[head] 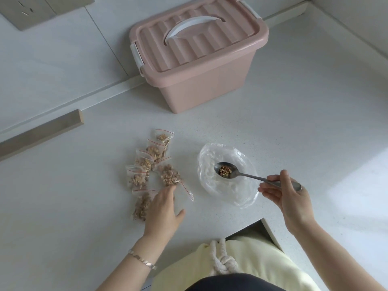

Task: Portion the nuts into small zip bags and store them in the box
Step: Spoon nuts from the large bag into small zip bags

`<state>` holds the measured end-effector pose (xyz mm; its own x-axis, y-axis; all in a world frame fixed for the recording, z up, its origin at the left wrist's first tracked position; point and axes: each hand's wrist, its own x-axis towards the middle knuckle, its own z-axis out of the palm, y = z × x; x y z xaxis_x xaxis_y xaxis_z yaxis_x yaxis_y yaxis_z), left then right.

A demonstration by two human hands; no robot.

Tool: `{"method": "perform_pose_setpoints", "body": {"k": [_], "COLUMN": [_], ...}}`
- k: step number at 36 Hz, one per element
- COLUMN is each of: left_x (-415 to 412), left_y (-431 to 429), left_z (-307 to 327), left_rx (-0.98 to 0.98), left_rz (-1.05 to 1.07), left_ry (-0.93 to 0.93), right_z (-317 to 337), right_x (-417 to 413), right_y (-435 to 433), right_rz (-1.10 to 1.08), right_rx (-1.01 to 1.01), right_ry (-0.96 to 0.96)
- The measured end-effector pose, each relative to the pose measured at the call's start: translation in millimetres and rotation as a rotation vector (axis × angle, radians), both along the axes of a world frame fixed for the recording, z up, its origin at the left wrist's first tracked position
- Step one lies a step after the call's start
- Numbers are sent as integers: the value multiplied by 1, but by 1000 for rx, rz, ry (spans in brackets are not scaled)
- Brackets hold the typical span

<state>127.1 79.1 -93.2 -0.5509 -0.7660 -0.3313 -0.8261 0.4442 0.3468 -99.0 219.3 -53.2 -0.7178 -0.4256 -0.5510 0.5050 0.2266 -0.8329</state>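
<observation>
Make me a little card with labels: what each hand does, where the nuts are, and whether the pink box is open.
left hand: flat, fingertips on one small zip bag
right hand: grips the spoon by its handle
spoon: holds a few nuts, over the big clear bag
small zip bags: about six with nuts inside, grouped by the left hand
pink box: lid on, at the back of the counter

A: Soft, cool daylight, evenly bright; the strongest patch falls on the countertop at four o'clock.
B: Shadows are faint and soft-edged. A small glint sits on the spoon. Straight lines bow toward ten and two o'clock, and fine detail is slightly smeared.
</observation>
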Motion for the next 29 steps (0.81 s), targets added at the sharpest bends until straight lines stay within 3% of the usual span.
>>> {"method": "perform_pose_setpoints", "body": {"k": [6,14,17,20,25,29], "left_x": [-22,-29,-24,-19,-27,-30], "left_y": [5,12,14,14,11,12], "left_z": [-10,-15,-18,-22,-5,4], "left_rx": [-123,-143,-137,-64,382,551], "left_rz": [-45,-182,-141,54,574,718], "left_ry": [-205,-211,-5,208,563,732], "right_z": [2,4,4,6,9,12], "right_x": [-1,-4,-3,-3,-3,-3], "right_y": [2,8,8,8,7,6], "right_rz": [-11,-28,-28,-27,-28,-14], "right_rx": [12,29,29,26,20,19], "right_ry": [2,14,10,9,12,16]}}
